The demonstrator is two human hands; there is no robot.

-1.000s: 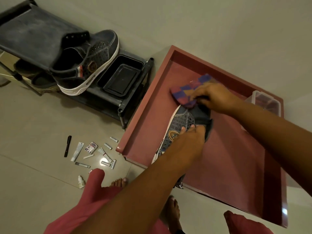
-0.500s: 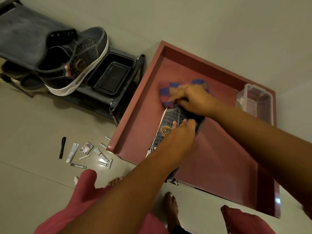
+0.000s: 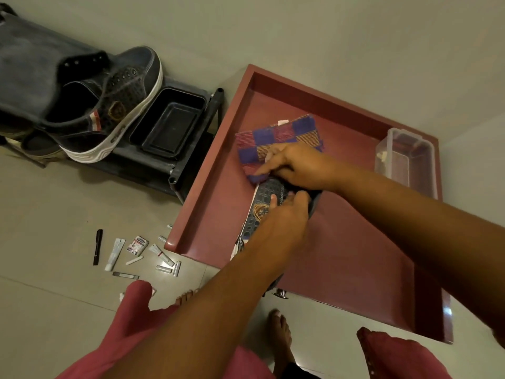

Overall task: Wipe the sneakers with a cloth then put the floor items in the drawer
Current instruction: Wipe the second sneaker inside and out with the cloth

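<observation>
Over the open red drawer [image 3: 216, 192] my left hand [image 3: 284, 217] grips a dark patterned sneaker [image 3: 259, 212], mostly hidden by my arm. My right hand [image 3: 297, 165] presses a checked blue, red and yellow cloth [image 3: 276, 138] against the sneaker's toe end, fingers curled on the cloth. The second dark sneaker [image 3: 109, 105] with a white sole lies on the black shoe rack [image 3: 24, 58] at the left. On the floor at lower left lie small items: a black pen [image 3: 97, 247], a white tube [image 3: 115, 254], a sachet [image 3: 137, 245] and several little tubes [image 3: 167, 262].
A black plastic tray [image 3: 169, 127] sits on the rack's lower shelf beside the drawer. A clear plastic box [image 3: 407, 157] stands in the drawer's far right corner. My bare feet [image 3: 281, 337] and pink clothing [image 3: 131, 318] are just below the drawer's front edge.
My right hand has slid the cloth toward the sneaker's toe, and more of the cloth now shows spread beyond my fingers. The left hand keeps its hold on the sneaker.
</observation>
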